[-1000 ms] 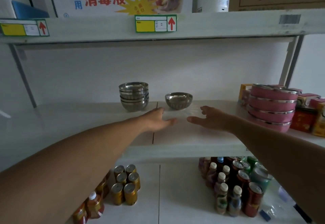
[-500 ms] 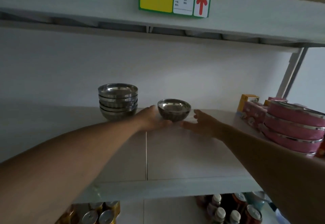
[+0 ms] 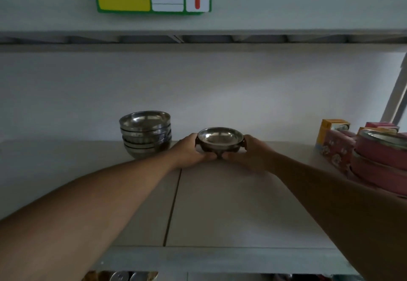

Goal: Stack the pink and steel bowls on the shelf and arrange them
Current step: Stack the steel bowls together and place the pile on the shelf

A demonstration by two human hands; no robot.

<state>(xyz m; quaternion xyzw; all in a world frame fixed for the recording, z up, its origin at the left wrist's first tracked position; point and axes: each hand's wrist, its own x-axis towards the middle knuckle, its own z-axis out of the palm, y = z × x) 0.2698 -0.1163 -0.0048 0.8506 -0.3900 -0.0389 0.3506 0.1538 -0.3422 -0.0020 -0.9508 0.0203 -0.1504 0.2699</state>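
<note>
Both hands have closed in since half a second ago: the left hand and right hand now cup the single steel bowl from either side, fingers curled under its base, where before they were only reaching toward it. It sits on the shelf just right of the stack of steel bowls; it looks empty, light, rigid and likely slick, so holding low on the wall seems sound. Pink bowls sit stacked at the far right, contents hidden.
</note>
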